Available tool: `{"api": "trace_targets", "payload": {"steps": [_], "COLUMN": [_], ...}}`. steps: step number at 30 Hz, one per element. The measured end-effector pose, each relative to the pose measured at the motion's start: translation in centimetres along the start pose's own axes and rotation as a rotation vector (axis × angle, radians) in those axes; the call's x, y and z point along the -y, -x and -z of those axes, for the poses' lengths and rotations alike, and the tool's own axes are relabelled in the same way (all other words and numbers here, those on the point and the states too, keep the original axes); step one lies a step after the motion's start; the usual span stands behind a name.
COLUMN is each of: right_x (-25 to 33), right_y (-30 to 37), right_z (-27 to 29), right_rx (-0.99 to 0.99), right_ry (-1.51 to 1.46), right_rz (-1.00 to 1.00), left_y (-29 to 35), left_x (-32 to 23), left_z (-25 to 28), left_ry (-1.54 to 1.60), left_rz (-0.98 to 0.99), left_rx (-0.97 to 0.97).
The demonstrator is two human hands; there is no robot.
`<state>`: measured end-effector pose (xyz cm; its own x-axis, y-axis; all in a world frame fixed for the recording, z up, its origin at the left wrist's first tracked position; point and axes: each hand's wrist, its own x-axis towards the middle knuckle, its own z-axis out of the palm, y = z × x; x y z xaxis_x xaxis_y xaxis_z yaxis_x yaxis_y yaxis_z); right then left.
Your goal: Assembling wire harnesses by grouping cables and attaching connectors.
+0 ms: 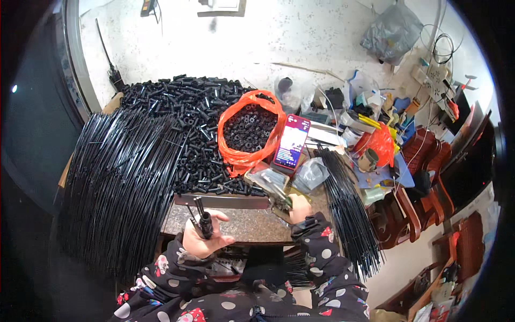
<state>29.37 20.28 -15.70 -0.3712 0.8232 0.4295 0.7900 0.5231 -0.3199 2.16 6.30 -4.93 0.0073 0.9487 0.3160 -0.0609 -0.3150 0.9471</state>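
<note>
My left hand is in front of the table's near edge, palm partly up. In it are a stubby black plastic fitting and thin black rods that point up and away; the thumb is stretched out to the right. Over the table's front right part, my right hand is closed around a slim green piece, whose kind I cannot make out. Beside its fingers lies a small dark heap. Between the two hands shows the speckled tabletop.
Black plastic fittings are piled behind a metal strip. Long black rods lie at left, and more rods at right. An orange bag holds black toothed pieces. A phone leans beside it. Clutter and chairs stand farther right.
</note>
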Motion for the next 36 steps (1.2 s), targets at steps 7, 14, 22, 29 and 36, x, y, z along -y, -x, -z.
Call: {"api": "trace_targets", "payload": {"steps": [7, 14, 22, 29, 36], "right_x": [8.8, 21.3, 22.6, 24.2, 23.9], "right_y": [-0.6, 1.3, 2.3, 2.2, 2.9], "right_z": [3.3, 8.3, 7.8, 8.9, 7.0], "right_rx": [-0.193, -0.109, -0.067, -0.046, -0.238], "right_ry": [-0.811, -1.588, -1.661, -1.554, -1.304], "right_rz": [-0.447, -0.386, -0.333, -0.394, -0.268], "left_y": [-0.6, -0.1, 1.8, 2.8, 2.5], "left_x": [-1.7, -2.1, -3.9, -2.8, -1.7], "left_z": [-0.9, -3.1, -1.9, -1.8, -2.1], "left_ry": [-0.147, 0.103, 0.071, 0.222, 0.058], "left_rz": [0.034, -0.075, -0.01, 0.019, -0.007], "left_rx": [0.155, 0.068, 0.055, 0.014, -0.077]}}
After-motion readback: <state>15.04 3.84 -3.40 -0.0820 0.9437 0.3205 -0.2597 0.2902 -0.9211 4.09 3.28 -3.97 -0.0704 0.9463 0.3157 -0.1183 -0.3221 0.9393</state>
